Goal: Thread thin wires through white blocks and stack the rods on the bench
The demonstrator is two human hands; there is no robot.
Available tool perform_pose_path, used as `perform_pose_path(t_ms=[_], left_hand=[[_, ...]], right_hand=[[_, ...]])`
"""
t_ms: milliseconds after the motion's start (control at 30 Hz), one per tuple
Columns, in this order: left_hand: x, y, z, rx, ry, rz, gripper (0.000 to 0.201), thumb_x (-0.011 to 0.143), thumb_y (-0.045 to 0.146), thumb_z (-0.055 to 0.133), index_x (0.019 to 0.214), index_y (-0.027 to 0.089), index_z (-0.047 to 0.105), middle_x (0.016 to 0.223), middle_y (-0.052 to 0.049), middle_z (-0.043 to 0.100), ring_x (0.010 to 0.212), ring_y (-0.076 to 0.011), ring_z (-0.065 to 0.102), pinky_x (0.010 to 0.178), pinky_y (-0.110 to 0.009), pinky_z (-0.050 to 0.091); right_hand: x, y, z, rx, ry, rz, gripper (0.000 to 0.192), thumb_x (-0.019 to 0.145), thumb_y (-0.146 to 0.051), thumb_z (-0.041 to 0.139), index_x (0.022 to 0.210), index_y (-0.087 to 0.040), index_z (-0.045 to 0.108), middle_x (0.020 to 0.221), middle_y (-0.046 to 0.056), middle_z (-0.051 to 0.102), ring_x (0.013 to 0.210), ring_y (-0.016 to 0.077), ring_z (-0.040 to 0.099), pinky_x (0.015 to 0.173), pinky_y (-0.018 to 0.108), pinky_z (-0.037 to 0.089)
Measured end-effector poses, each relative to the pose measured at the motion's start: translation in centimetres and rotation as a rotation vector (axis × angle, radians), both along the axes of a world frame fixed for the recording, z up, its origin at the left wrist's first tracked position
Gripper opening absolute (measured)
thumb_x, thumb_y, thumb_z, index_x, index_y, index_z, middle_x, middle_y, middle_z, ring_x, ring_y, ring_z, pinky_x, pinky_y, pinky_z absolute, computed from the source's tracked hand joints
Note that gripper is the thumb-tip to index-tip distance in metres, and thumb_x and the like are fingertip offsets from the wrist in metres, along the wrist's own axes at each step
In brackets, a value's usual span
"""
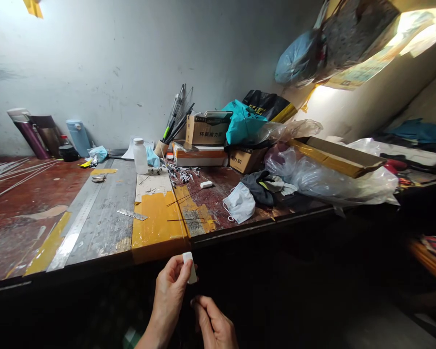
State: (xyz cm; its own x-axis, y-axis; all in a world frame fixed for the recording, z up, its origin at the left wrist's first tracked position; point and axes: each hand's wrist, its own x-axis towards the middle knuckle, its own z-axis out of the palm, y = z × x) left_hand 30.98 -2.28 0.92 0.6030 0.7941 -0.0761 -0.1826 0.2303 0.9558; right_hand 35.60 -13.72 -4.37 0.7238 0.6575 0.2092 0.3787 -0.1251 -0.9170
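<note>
My left hand [169,291] is closed in front of the table's front edge, thumb and fingers pinching a small white block [190,268]. A thin pale rod [182,225] runs up from near the block over the yellow-taped part of the tabletop; whether the two touch I cannot tell. Lower and to the right, my right hand [216,322] is closed with thumb and forefinger pressed together. Anything between those fingertips is too small to make out. Another small white block [206,184] lies on the table, beside scattered small black and white pieces [185,175].
A steel ruler [74,228] and a short metal plate [132,214] lie on the left board. Behind stand a white bottle [140,157], a holder of thin rods [162,148] and cardboard boxes [205,130]. A face mask [240,202] and plastic bags [319,179] lie to the right.
</note>
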Motion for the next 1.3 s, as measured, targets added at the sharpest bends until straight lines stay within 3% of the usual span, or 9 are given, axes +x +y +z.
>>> perform_pose_path(t_ms=[133,300,467,633,867,1067,1300], left_hand=[[0.2,0.0,-0.6,-0.016,0.006,0.014,0.040,0.074,0.052,0.070,0.083,0.013,0.065,0.071,-0.004,0.064,0.062,-0.0145,0.053,0.056,-0.022,0.042],[0.4,0.8,0.1,-0.002,0.012,0.060,0.038,0.075,0.051,0.070,0.078,0.013,0.065,0.067,-0.002,0.061,0.062,-0.0132,0.051,0.056,-0.021,0.041],[0.0,1.5,0.3,-0.019,0.001,0.075,0.036,0.075,0.050,0.069,0.080,0.014,0.065,0.068,-0.002,0.062,0.062,-0.0138,0.052,0.057,-0.021,0.041],[-0.5,1.8,0.3,-0.032,0.022,0.091,0.037,0.074,0.050,0.070,0.079,0.014,0.065,0.068,-0.001,0.061,0.062,-0.0126,0.050,0.056,-0.020,0.040],[-0.3,1.5,0.5,-0.004,0.024,0.080,0.038,0.073,0.051,0.071,0.076,0.013,0.064,0.066,-0.001,0.059,0.062,-0.0129,0.049,0.056,-0.020,0.039],[-0.2,0.8,0.8,-0.025,0.045,0.044,0.040,0.075,0.053,0.068,0.075,0.014,0.063,0.061,0.001,0.055,0.053,-0.0116,0.045,0.050,-0.021,0.037],[-0.9,0.5,1.2,0.020,-0.007,0.023,0.035,0.079,0.048,0.067,0.080,0.014,0.065,0.071,-0.003,0.063,0.065,-0.0149,0.053,0.061,-0.022,0.042]], right_hand=[[0.8,1.2,1.3,0.042,-0.019,0.057,0.040,0.094,-0.047,0.041,0.092,-0.019,0.069,0.061,0.001,0.057,0.054,0.0143,0.054,0.054,0.020,0.043],[1.2,2.0,2.7,-0.018,-0.002,0.129,0.030,0.093,-0.041,0.045,0.098,-0.018,0.064,0.065,0.000,0.060,0.053,0.0129,0.054,0.052,0.019,0.042],[1.2,2.5,3.7,-0.054,-0.033,0.143,0.025,0.092,-0.035,0.047,0.079,-0.018,0.060,0.071,0.002,0.059,0.062,0.0128,0.055,0.057,0.018,0.042],[1.2,3.0,4.4,-0.092,0.078,0.253,0.032,0.094,-0.037,0.041,0.080,-0.017,0.062,0.056,-0.003,0.048,0.051,0.0106,0.045,0.049,0.019,0.035],[1.2,2.8,4.2,-0.081,0.112,0.216,0.028,0.090,-0.040,0.049,0.082,-0.016,0.061,0.066,0.000,0.055,0.054,0.0100,0.046,0.049,0.018,0.035],[1.1,2.4,3.4,-0.039,0.182,0.216,0.041,0.092,-0.050,0.042,0.084,-0.017,0.063,0.052,-0.004,0.045,0.048,0.0100,0.042,0.045,0.019,0.032],[0.6,1.1,2.4,-0.055,0.134,0.167,0.043,0.089,-0.057,0.043,0.073,-0.019,0.056,0.052,-0.006,0.037,0.048,0.0093,0.035,0.046,0.019,0.029]])
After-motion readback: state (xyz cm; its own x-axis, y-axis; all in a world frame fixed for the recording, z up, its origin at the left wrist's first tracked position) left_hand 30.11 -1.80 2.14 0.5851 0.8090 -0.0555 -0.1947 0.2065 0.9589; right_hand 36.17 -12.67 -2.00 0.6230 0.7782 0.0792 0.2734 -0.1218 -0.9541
